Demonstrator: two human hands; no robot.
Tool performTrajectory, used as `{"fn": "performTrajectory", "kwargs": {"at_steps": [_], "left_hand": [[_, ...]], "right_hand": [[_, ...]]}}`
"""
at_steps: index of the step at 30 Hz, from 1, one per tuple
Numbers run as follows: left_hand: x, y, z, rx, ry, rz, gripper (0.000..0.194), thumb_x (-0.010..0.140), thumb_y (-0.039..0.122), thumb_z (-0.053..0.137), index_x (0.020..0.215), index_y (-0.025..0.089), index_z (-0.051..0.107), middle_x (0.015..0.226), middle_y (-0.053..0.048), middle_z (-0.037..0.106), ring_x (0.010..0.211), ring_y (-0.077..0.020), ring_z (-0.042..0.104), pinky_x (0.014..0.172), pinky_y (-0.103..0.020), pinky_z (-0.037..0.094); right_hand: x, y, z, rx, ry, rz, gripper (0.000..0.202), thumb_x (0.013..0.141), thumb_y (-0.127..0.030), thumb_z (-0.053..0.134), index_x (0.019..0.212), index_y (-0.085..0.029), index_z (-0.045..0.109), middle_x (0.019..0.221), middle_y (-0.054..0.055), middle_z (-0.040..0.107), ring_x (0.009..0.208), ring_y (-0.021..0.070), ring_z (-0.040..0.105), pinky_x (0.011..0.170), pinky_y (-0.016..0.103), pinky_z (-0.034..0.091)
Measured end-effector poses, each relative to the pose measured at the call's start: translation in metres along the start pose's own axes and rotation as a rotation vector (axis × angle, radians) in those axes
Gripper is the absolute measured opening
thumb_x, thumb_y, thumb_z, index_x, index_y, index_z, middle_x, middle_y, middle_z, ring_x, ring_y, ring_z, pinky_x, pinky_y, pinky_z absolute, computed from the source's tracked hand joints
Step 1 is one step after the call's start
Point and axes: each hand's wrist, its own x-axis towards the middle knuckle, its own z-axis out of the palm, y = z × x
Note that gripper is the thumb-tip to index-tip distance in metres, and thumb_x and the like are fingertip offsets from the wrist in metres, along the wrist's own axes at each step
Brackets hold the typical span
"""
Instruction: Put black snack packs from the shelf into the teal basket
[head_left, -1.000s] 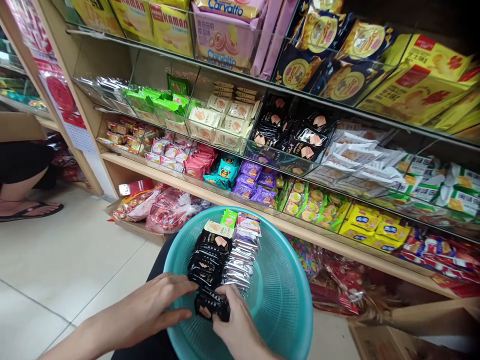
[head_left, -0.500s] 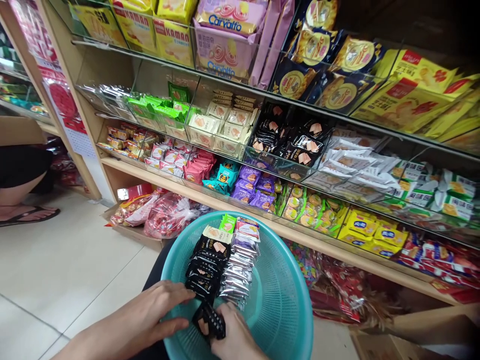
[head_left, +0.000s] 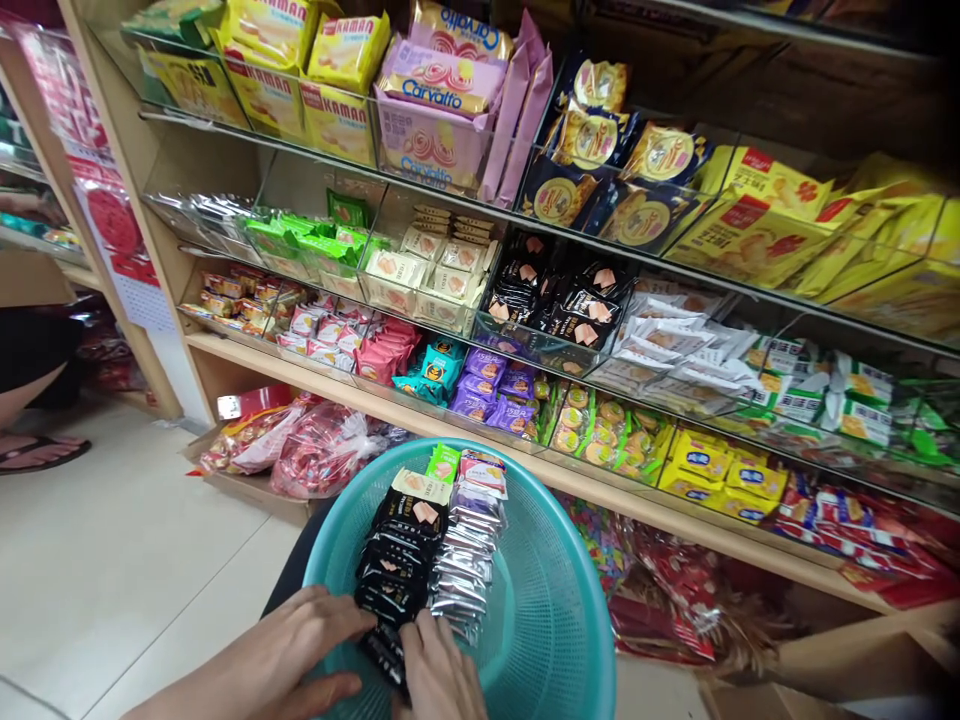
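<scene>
Both hands (head_left: 375, 655) pinch the nearest black packet (head_left: 384, 650) inside the teal basket (head_left: 555, 640).

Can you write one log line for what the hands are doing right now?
left hand: on black packets | right hand: grip on black packet | in teal basket

Teal basket (head_left: 555, 620) with rows of black packets (head_left: 401, 560) and silver packets (head_left: 461, 570)

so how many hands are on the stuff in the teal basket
2: the left hand touches the near end of the black packets row in the teal basket; the right hand grips the nearest black packet beside it.
</scene>
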Motion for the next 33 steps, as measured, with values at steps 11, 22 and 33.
{"fn": "performTrajectory", "kwargs": {"at_steps": [11,22,33], "left_hand": [[-0.002,0.0,0.002,-0.02,0.042,0.039,0.042,0.089,0.037,0.052,0.13,0.038,0.044,0.124,-0.001,0.057,0.115,-0.0204,0.052,0.1,-0.031,0.044],[-0.001,-0.001,-0.004,-0.039,0.126,-0.045,0.039,0.088,0.04,0.054,0.127,0.039,0.05,0.126,0.002,0.058,0.114,-0.0193,0.055,0.099,-0.025,0.045],[0.02,0.01,-0.021,-0.055,0.168,-0.008,0.029,0.088,0.039,0.052,0.115,0.035,0.06,0.112,-0.001,0.066,0.102,-0.0188,0.062,0.09,-0.022,0.048]], "right_hand": [[-0.004,-0.014,-0.03,-0.119,-0.023,-0.032,0.056,0.059,0.001,0.052,0.111,-0.018,0.056,0.123,0.016,0.056,0.09,0.0331,0.065,0.076,0.048,0.052],[0.012,-0.028,-0.003,-0.105,0.244,-0.184,0.043,0.076,-0.008,0.052,0.118,-0.014,0.055,0.118,0.016,0.061,0.125,0.0299,0.046,0.108,0.048,0.033],[0.047,-0.027,0.016,-0.158,0.358,-0.198,0.022,0.086,-0.017,0.047,0.101,-0.021,0.063,0.1,0.01,0.069,0.099,0.0282,0.063,0.087,0.045,0.053]]}}
